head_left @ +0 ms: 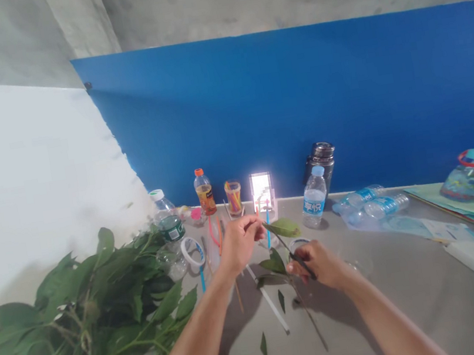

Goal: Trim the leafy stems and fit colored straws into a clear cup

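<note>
Green leafy sprig [285, 228]: smooth, faint sheen. Dark cylindrical metal flask [324, 158]: glossy. Clear blue-capped plastic bottle [313, 205]: smooth, glossy. Flat grey bench [398, 302]: smooth, matt.

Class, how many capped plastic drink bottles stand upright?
3: a white-capped bottle beside the leafy branches; an orange-capped bottle left of the cup; a blue-capped bottle before the thermos. Others may be hidden.

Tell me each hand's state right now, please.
Left hand: closed, apparently pinching a green leaf.
Right hand: closed, holding a dark-handled tool.
</note>
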`<state>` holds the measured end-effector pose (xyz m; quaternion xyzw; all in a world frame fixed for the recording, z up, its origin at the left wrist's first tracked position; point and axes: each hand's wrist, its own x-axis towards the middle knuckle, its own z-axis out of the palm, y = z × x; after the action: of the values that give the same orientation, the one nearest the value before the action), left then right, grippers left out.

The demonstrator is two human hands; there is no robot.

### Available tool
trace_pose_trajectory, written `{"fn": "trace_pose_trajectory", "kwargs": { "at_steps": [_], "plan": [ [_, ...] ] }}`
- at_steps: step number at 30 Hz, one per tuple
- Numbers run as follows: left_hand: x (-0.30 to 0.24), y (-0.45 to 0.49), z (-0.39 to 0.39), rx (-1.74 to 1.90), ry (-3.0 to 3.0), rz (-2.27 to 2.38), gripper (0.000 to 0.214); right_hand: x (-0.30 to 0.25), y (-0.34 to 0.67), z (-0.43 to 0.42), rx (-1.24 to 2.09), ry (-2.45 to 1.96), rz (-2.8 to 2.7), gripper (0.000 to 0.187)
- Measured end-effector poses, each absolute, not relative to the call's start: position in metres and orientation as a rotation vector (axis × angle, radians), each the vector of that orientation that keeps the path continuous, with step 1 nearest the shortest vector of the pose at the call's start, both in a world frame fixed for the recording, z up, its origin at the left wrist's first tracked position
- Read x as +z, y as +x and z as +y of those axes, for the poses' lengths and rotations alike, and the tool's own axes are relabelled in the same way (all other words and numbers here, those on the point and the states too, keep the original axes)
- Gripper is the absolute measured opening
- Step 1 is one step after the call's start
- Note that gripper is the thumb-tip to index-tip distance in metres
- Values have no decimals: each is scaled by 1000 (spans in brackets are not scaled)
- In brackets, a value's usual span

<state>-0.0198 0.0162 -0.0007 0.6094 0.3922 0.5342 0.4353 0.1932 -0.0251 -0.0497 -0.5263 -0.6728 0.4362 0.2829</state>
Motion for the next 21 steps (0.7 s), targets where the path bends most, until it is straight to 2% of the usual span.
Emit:
{"fn": "trace_pose_trajectory", "kwargs": {
  "at_steps": [15,21],
  "plan": [
    [-2,-21,18,1323,1557,959,23,-48,189,-26,1162,-1421,-1786,37],
    [2,-20,16,1468,1433,999,21,-46,186,-27,1161,-1370,-1793,34]
  ]
}}
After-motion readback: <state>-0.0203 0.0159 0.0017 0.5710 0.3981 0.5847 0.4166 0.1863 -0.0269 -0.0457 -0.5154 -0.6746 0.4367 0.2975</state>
